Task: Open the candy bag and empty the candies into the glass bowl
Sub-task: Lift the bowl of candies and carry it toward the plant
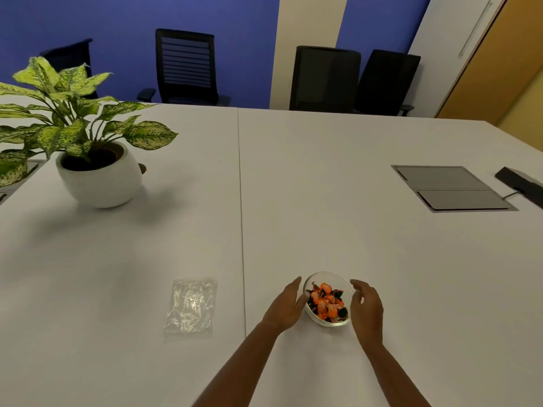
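Note:
A small glass bowl [323,276] sits on the white table near the front, holding several orange-and-black wrapped candies [326,302]. My left hand [286,306] is cupped against the bowl's left side, fingers apart. My right hand [365,309] curves beside its right side, a small gap showing between fingers and glass. The clear plastic candy bag [191,306] lies flat and crumpled on the table to the left of the bowl, with no candy visible inside it.
A potted plant in a white pot [98,183] stands at the back left. A grey cable hatch [452,188] is set in the table at the right, with a black device [520,183] beside it. Black office chairs [188,69] line the far edge.

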### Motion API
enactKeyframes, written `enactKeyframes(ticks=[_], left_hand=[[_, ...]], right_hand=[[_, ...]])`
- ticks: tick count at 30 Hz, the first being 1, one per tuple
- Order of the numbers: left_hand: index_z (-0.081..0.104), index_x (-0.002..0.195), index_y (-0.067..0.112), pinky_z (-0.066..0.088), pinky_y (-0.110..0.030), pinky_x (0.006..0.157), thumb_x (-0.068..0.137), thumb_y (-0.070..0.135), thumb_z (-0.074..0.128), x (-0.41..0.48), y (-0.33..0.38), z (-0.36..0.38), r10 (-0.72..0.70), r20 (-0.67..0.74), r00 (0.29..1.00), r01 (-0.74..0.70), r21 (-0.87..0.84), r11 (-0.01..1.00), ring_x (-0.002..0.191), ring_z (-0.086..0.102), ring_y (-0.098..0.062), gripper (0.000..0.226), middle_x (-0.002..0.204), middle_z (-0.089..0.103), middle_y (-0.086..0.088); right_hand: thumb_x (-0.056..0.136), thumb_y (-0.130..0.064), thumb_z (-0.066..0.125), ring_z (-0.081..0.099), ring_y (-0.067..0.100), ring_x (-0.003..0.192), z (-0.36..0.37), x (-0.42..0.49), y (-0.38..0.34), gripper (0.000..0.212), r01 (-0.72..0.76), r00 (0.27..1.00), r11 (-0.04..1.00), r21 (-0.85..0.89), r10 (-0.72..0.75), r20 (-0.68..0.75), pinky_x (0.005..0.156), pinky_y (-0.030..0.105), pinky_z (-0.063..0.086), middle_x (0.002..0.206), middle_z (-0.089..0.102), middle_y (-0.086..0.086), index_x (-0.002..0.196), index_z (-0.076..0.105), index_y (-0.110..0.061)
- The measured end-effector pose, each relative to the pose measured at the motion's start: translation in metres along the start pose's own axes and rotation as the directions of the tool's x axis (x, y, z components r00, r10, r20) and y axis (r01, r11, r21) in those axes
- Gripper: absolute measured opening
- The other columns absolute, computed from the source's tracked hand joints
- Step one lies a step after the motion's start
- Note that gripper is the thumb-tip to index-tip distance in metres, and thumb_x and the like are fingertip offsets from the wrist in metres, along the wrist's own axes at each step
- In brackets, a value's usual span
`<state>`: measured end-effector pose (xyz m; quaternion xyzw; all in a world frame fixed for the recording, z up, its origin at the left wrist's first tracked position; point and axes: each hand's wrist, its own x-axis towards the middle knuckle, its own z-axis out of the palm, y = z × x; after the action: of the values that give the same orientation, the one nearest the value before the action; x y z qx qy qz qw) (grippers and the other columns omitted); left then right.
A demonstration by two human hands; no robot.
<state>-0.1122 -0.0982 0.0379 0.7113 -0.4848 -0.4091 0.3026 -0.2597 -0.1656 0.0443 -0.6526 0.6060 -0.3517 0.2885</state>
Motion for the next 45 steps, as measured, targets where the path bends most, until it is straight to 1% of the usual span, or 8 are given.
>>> enactKeyframes(ticks=[5, 12, 17, 24, 29, 36, 41, 45], left_hand=[[0.033, 0.14, 0.01, 0.024, -0.031, 0.114, 0.1, 0.031, 0.025, 0.008, 0.007, 0.018, -0.121, -0.088, 0.989, 0.083, -0.355, 0.931, 0.136, 0.034, -0.018, 0.046, 0.149, 0.036, -0.01], [0.048, 0.131, 0.011, 0.035, -0.044, 0.112, 0.099, 0.037, 0.017, 0.027, 0.008, 0.035, -0.254, -0.087, 0.963, 0.119, -0.709, 0.695, 0.126, 0.049, -0.026, 0.051, 0.137, 0.052, -0.014], [0.046, 0.132, 0.011, 0.037, -0.041, 0.106, 0.098, 0.038, 0.013, 0.039, 0.005, 0.047, -0.342, -0.099, 0.934, 0.109, -0.835, 0.54, 0.124, 0.049, -0.03, 0.055, 0.137, 0.051, -0.015], [0.062, 0.108, 0.014, 0.041, -0.041, 0.102, 0.099, 0.035, 0.012, 0.046, 0.008, 0.056, -0.346, -0.117, 0.931, 0.058, -0.888, 0.456, 0.107, 0.056, -0.025, 0.055, 0.127, 0.059, -0.016], [0.065, 0.088, 0.021, 0.044, -0.037, 0.093, 0.099, 0.033, 0.015, 0.046, 0.009, 0.053, -0.388, -0.121, 0.914, 0.069, -0.895, 0.441, 0.096, 0.06, -0.023, 0.053, 0.11, 0.064, -0.012], [0.063, 0.102, 0.013, 0.047, -0.036, 0.087, 0.099, 0.034, 0.016, 0.051, 0.005, 0.004, -0.42, -0.193, 0.887, -0.006, -0.913, 0.407, 0.091, 0.062, -0.022, 0.052, 0.108, 0.064, -0.011], [0.063, 0.095, 0.017, 0.044, -0.035, 0.089, 0.099, 0.034, 0.016, 0.062, 0.005, -0.052, -0.453, -0.289, 0.843, -0.07, -0.895, 0.441, 0.096, 0.059, -0.025, 0.05, 0.104, 0.064, -0.011], [0.063, 0.106, 0.009, 0.043, -0.039, 0.095, 0.099, 0.033, 0.016, 0.082, 0.006, -0.105, -0.477, -0.346, 0.808, -0.104, -0.881, 0.461, 0.107, 0.057, -0.031, 0.053, 0.109, 0.063, -0.014]], right_hand=[[0.097, -0.014, 0.03, 0.043, 0.031, 0.128, 0.005, 0.008, 0.02, 0.037, -0.413, 0.904, 0.787, 0.458, 0.415, 0.103, 0.109, 0.044, 0.032, 0.135, 0.051, 0.019, 0.126, 0.05, -0.003], [0.094, -0.014, 0.035, 0.045, 0.027, 0.126, 0.019, 0.008, 0.038, 0.038, -0.492, 0.848, 0.561, 0.665, 0.481, 0.221, 0.102, 0.036, 0.036, 0.136, 0.051, 0.015, 0.126, 0.051, -0.002], [0.09, -0.021, 0.047, 0.052, 0.022, 0.116, 0.034, 0.006, 0.04, 0.033, -0.503, 0.834, 0.468, 0.726, 0.483, 0.267, 0.088, 0.031, 0.042, 0.109, 0.064, 0.004, 0.118, 0.059, -0.007], [0.095, -0.027, 0.03, 0.049, 0.027, 0.123, 0.044, 0.003, 0.04, 0.041, -0.495, 0.849, 0.465, 0.733, 0.437, 0.296, 0.109, 0.049, 0.035, 0.12, 0.06, 0.008, 0.12, 0.058, -0.01], [0.094, -0.027, 0.031, 0.052, 0.029, 0.118, 0.046, 0.007, 0.033, 0.044, -0.511, 0.84, 0.421, 0.749, 0.429, 0.332, 0.092, 0.042, 0.046, 0.113, 0.064, 0.007, 0.124, 0.056, -0.006], [0.092, -0.025, 0.036, 0.053, 0.033, 0.118, 0.073, 0.025, -0.015, 0.039, -0.537, 0.841, 0.456, 0.71, 0.35, 0.412, 0.103, 0.05, 0.04, 0.117, 0.062, 0.013, 0.116, 0.061, -0.005], [0.088, -0.025, 0.042, 0.058, 0.028, 0.103, 0.101, 0.045, -0.067, 0.03, -0.588, 0.808, 0.438, 0.679, 0.288, 0.514, 0.085, 0.038, 0.048, 0.098, 0.068, 0.004, 0.092, 0.07, -0.014], [0.088, -0.024, 0.039, 0.058, 0.029, 0.098, 0.133, 0.067, -0.112, 0.031, -0.596, 0.799, 0.439, 0.673, 0.237, 0.553, 0.088, 0.042, 0.047, 0.095, 0.067, 0.004, 0.087, 0.069, -0.015]])
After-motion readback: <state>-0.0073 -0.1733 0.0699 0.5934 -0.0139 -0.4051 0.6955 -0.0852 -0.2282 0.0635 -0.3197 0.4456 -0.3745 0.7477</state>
